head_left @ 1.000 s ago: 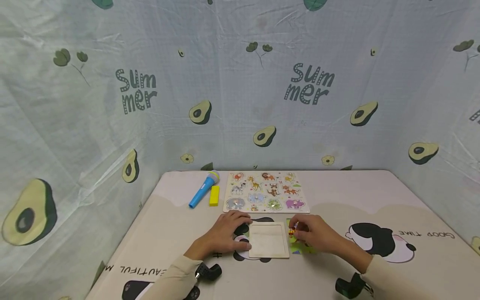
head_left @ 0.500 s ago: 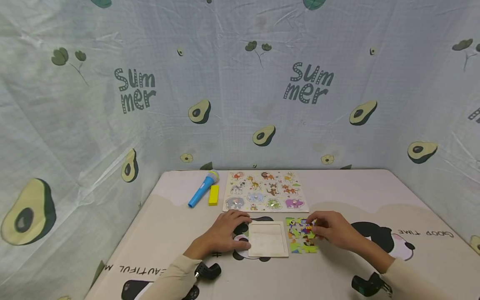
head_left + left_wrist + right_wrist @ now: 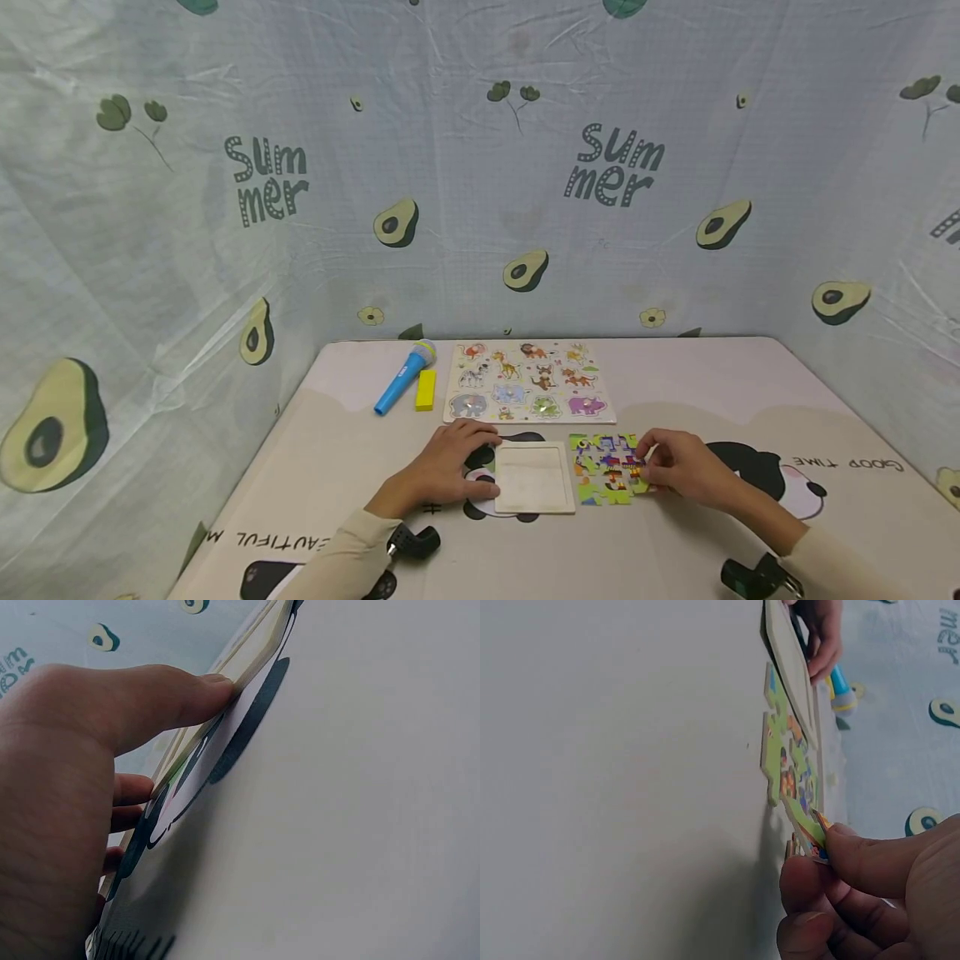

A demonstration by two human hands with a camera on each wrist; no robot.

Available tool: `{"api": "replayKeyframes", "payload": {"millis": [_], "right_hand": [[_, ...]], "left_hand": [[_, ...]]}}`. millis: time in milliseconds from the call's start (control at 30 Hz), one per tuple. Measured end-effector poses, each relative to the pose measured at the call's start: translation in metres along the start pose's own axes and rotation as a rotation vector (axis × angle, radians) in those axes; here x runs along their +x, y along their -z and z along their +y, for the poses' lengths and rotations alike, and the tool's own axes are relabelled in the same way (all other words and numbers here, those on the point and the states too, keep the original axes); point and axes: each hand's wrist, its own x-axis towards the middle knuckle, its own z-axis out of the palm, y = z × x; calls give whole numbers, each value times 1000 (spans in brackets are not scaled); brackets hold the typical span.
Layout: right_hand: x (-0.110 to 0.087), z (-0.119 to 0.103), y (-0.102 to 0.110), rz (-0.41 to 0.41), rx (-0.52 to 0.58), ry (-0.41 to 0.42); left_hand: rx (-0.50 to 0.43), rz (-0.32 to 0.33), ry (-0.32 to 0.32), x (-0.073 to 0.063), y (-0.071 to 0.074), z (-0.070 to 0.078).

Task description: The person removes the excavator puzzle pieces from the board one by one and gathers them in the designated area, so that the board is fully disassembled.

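Note:
My left hand (image 3: 446,468) lies at the left side of a square, pale wooden puzzle tray (image 3: 534,479), whose recess holds no pieces. In the left wrist view its straight thumb (image 3: 199,694) presses the tray's edge, the other fingers spread along the side. To the right of the tray, bright jigsaw pieces (image 3: 603,467) lie joined on the table in a green, purple and red picture. My right hand (image 3: 690,467) is at their right edge. In the right wrist view its thumb and index finger pinch a jigsaw piece (image 3: 808,831), tilted up against the others and partly covered by the fingertips.
Behind the tray lies an animal peg puzzle board (image 3: 528,382) with its animals in place. A blue toy microphone (image 3: 405,379) and a yellow block (image 3: 425,390) are left of it. A printed cloth (image 3: 465,183) walls the table's back and sides.
My right hand has moved right, from the pieces' left part near the tray to their right edge, uncovering the joined picture. The left hand and tray have stayed put.

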Motion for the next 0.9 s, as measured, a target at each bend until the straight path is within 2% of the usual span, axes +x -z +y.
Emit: {"api": "replayKeyframes", "payload": {"millis": [233,467,700,900], "right_hand": [[-4,7,-1,-24,-5,4],[-2,9,-5,-5,-113,28],[1,4,-8,15,-184,-9],[2,1,-7,33,-287,-25]], "left_hand": [[-18,-9,15,-3,2,1],[-13,-6,21,-2,3,1],[-6,-10,22,-2,3,0],[-11,-3,10,-1,3,1]]}}
